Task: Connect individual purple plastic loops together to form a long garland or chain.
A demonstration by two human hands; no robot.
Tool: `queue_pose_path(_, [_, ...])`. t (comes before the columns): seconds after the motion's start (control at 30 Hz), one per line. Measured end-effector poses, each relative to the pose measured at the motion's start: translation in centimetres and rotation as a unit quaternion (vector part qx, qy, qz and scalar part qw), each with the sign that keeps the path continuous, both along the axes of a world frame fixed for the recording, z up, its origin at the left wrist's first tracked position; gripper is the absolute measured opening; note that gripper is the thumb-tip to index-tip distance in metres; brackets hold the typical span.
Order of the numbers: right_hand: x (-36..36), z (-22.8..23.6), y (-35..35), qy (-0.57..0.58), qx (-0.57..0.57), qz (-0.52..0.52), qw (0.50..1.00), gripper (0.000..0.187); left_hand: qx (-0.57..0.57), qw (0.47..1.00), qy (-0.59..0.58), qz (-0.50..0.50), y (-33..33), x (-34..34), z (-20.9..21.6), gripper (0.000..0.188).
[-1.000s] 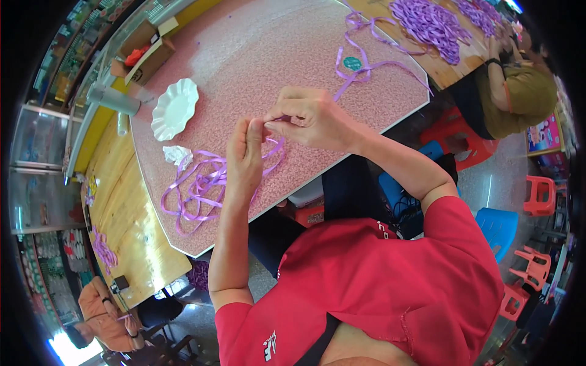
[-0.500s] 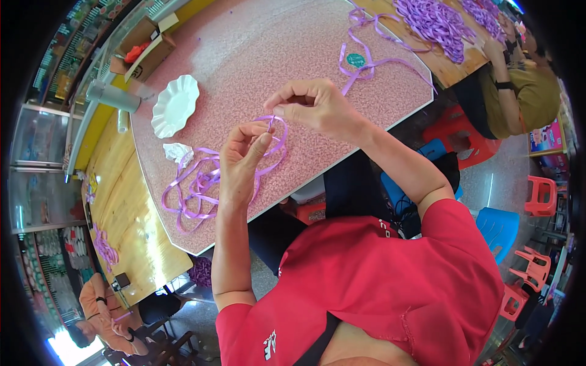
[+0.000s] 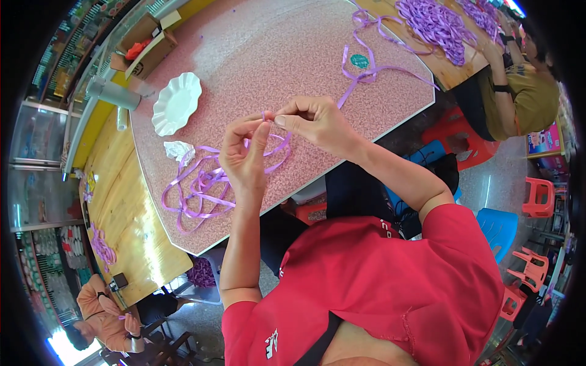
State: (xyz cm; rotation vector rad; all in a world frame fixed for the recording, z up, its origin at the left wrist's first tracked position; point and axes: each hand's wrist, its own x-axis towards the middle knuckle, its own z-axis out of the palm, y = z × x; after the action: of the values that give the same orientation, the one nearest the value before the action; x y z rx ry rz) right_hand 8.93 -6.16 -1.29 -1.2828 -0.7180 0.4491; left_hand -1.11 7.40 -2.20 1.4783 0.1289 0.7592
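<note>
My left hand (image 3: 244,155) and my right hand (image 3: 314,122) are raised over the pink speckled table (image 3: 274,55), fingertips meeting. Both pinch a small piece of purple ribbon (image 3: 264,116) between thumbs and forefingers. A loop of that ribbon hangs down behind my left hand and runs into a loose tangle of purple ribbon (image 3: 198,186) on the table near its front edge. More purple ribbon strands (image 3: 366,73) lie to the right, near a small green round tag (image 3: 359,60).
A white scalloped plate (image 3: 177,104) and a crumpled white paper (image 3: 177,149) lie left of my hands. A cardboard box (image 3: 143,46) stands at the back. A heap of purple ribbon (image 3: 436,24) lies on a wooden table, by a seated person (image 3: 519,85). Red stools (image 3: 537,195) stand right.
Both hands have lifted and drawn slightly toward me, the ribbon loop rising with them. The fingertips stay pinched together on the ribbon.
</note>
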Motion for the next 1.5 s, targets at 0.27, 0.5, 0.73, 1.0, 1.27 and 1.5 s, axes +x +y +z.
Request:
queue_pose_path(0.27, [0.9,1.0,-0.1,0.125,-0.071,0.079,0.986,0.022,0.473,0.879,-0.019,0.05,1.1,-0.1,2.9,0.017])
queue_pose_path(0.5, [0.0,1.2,0.0,0.131,-0.014,0.075,0.988,0.017,0.376,0.924,-0.005,0.065,0.5,-0.5,1.8,0.018])
queue_pose_path(0.73, [-1.3,0.9,0.7,0.118,0.065,0.047,0.99,0.012,-0.075,0.993,0.013,-0.086,-0.2,-0.8,-0.1,0.012])
queue_pose_path(1.0, [-0.7,1.3,0.5,-0.228,0.047,-0.055,0.971,0.011,-0.323,0.925,0.031,-0.199,0.3,-0.4,1.4,0.016])
queue_pose_path(1.27, [0.5,0.6,0.6,-0.423,0.055,-0.108,0.898,0.024,-0.26,0.958,0.05,-0.114,0.3,-0.4,1.2,0.012])
queue_pose_path(1.5, [1.0,-0.1,0.4,-0.485,0.018,-0.13,0.865,0.025,-0.132,0.989,0.041,-0.043,-0.9,-0.5,1.0,0.011])
